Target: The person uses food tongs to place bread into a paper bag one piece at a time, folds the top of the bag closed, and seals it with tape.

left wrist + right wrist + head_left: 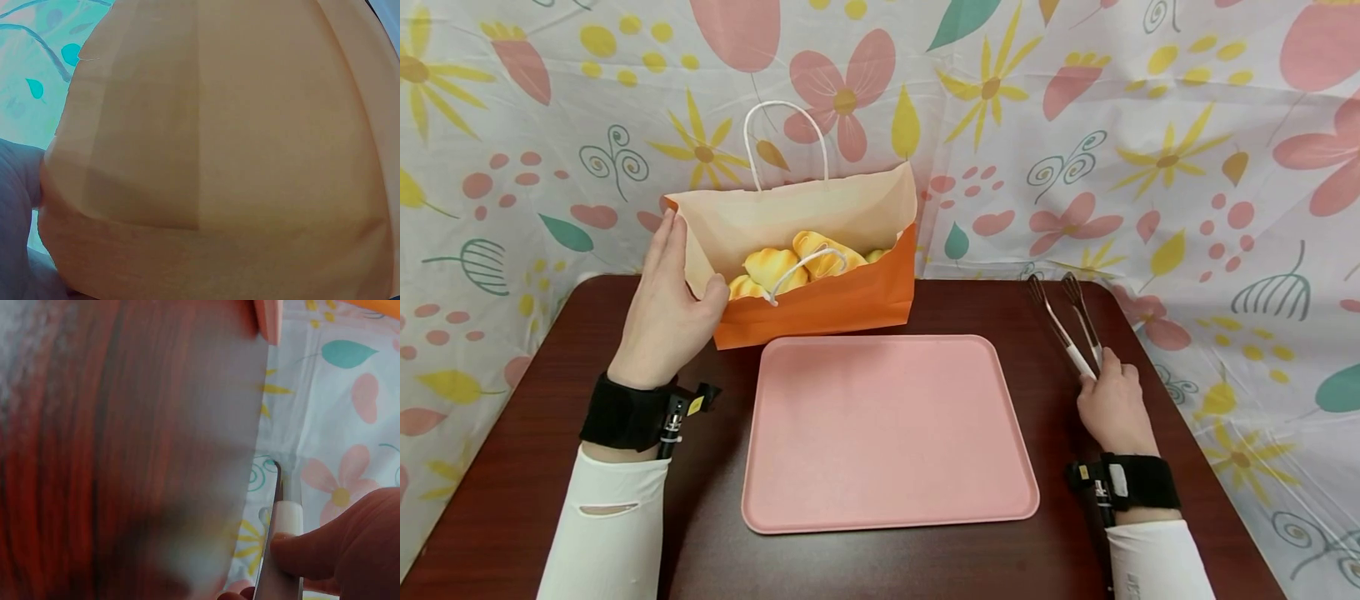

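Note:
An orange paper bag [820, 310] with white twisted handles stands at the back of the table, its mouth facing up and forward. Several yellow, ridged bread rolls [775, 268] show inside. My left hand [664, 304] rests against the bag's left side, fingers straight along the back corner and thumb by the front rim. The left wrist view is mostly filled by the bag's side panel [250, 137]. At the table's right, my right hand [1116, 404] holds metal tongs [1060, 325] by their white handles. Their wire ends point to the back, spread apart; a thumb [306, 553] presses one handle in the right wrist view.
A pink rectangular tray [887, 433] lies mid-table in front of the bag, with nothing on it. The dark red-brown wooden table [820, 567] backs onto a floral cloth [1000, 192], which also hangs along both sides.

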Motion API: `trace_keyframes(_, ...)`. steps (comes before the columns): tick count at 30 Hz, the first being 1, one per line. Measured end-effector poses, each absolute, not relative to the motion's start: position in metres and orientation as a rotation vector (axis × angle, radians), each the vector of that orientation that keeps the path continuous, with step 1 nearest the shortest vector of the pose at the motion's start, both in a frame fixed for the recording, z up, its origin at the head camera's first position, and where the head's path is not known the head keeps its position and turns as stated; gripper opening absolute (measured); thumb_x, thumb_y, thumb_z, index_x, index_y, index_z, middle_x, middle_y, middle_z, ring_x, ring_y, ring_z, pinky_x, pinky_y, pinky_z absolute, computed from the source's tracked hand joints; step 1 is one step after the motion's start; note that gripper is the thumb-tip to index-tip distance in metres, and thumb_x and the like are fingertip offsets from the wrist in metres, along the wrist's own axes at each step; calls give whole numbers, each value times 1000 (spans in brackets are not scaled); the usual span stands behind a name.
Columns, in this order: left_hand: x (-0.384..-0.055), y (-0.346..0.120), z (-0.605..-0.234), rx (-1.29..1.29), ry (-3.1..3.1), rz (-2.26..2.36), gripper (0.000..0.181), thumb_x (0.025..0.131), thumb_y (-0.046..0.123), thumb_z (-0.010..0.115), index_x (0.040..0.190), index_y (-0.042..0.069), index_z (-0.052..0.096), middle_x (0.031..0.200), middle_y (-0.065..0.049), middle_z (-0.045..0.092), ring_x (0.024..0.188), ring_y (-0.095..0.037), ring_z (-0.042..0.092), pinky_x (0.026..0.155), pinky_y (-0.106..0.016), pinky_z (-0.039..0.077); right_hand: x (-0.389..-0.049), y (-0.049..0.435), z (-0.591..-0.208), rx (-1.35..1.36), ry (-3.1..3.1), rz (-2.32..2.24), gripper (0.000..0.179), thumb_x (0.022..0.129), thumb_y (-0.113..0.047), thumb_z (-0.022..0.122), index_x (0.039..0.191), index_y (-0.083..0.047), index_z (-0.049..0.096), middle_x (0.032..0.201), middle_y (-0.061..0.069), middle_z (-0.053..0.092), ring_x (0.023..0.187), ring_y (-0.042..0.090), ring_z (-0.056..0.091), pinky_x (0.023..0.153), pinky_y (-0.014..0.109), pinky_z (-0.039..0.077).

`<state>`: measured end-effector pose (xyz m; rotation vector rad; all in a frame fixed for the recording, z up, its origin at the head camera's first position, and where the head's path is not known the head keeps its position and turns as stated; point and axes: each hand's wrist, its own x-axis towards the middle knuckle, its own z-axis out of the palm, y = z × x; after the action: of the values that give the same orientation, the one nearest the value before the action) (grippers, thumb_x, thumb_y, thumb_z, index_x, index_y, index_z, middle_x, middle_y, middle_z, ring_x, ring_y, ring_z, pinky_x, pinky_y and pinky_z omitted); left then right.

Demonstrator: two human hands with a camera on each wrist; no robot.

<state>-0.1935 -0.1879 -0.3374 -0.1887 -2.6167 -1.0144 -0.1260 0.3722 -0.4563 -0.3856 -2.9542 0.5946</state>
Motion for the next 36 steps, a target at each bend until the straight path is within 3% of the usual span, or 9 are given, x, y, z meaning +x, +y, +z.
trace_keyframes(12,-193,-188,-337,-189,-2627,-1014,81,96,30,50,165,12,11,173,-2,5,159,-29,15,124,-59,23,-125,384,-460,-442,-3006,634,66,105,-16,42,156,14,14,136,49,31,113,63,42,91,71,39)
trace_keyframes(24,-193,-187,-337,-180,-2617,-1004,79,99,36,49,165,11,11,173,-5,6,159,-31,16,125,-59,22,-124,392,-461,-436,-2988,535,62,98,-22,56,146,13,39,124,43,52,112,61,50,90,70,42)
trace_keyframes(36,-196,-188,-341,-186,-2556,-1047,81,102,48,51,164,11,15,173,-7,10,159,-31,15,126,-58,18,-121,397,-462,-428,-2990,531,64,98,-25,56,148,12,39,124,42,52,110,59,51,89,69,43)
